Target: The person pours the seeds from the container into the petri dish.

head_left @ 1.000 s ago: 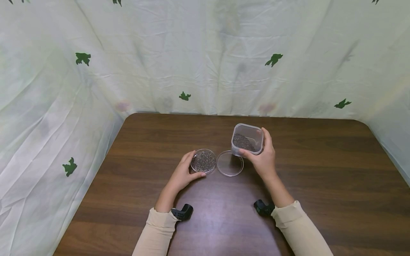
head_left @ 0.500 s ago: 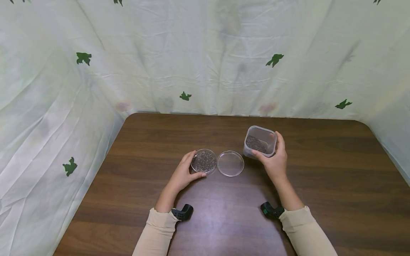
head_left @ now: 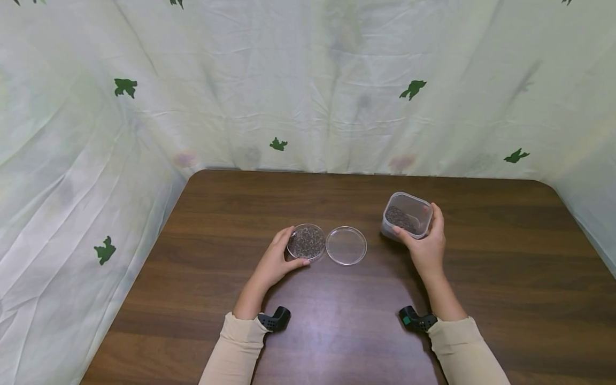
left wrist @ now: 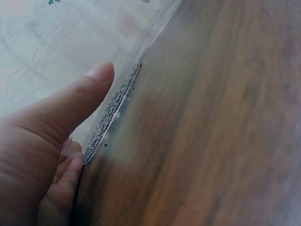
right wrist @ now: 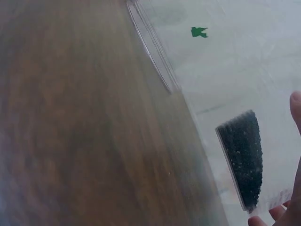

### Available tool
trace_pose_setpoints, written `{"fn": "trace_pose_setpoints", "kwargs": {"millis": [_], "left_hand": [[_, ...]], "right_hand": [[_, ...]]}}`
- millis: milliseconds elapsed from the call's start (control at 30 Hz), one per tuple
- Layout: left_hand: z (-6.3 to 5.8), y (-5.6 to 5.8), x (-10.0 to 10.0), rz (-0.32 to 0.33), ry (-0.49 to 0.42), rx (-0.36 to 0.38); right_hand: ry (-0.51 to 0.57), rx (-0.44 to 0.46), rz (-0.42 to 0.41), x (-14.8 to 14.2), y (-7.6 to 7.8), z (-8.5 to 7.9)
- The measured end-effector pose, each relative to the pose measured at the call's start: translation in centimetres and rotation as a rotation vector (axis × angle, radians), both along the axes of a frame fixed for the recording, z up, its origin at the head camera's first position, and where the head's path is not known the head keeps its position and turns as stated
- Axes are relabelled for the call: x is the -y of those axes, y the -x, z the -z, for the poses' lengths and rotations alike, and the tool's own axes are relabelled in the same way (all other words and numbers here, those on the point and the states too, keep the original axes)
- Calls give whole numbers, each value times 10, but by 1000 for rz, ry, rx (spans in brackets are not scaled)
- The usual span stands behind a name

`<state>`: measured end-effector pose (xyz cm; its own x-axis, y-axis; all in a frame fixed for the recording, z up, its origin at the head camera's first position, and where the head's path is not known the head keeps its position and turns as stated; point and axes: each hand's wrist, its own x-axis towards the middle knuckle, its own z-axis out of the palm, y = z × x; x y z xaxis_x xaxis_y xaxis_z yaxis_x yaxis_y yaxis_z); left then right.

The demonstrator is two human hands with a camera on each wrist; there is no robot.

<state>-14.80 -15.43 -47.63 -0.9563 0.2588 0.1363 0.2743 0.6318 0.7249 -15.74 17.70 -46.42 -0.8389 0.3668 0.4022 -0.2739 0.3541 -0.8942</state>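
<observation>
My left hand (head_left: 273, 263) holds a clear petri dish (head_left: 308, 224) between thumb and fingers. Dark grey grains (head_left: 306, 243) cover its bottom, seen edge-on as a thin layer in the left wrist view. Just right of it on the table lies the dish's clear round lid (head_left: 346, 246). Further right, my right hand (head_left: 426, 249) grips a translucent square plastic container (head_left: 420, 207) by its side, thumb at the near rim. Similar dark grains (head_left: 399, 217) are heaped toward the container's left side; the right wrist view shows them (right wrist: 242, 160) through the wall.
A brown wooden table (head_left: 192, 214) carries everything. Behind it hangs a pale cloth (head_left: 327, 107) with green bird-like shapes. Black cameras sit on both wrists. A few loose specks (left wrist: 105, 145) lie beside the dish.
My right hand has moved right with the container, away from over the lid, and slightly nearer to me. My left hand stays at the dish.
</observation>
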Motion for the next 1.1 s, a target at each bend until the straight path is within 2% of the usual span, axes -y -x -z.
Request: {"fn": "trace_pose_setpoints", "kwargs": {"millis": [133, 433, 767, 967, 1100], "left_hand": [[0, 0, 0, 0, 2, 2], [0, 0, 0, -3, 9, 6], [0, 0, 0, -2, 5, 2], [0, 0, 0, 2, 4, -5], [1, 0, 1, 3, -2, -8]], "right_hand": [[19, 2, 17, -2, 0, 1], [49, 107, 49, -8, -3, 5], [60, 174, 80, -11, -3, 8], [100, 182, 83, -11, -3, 8], [131, 165, 56, -10, -3, 7]]}}
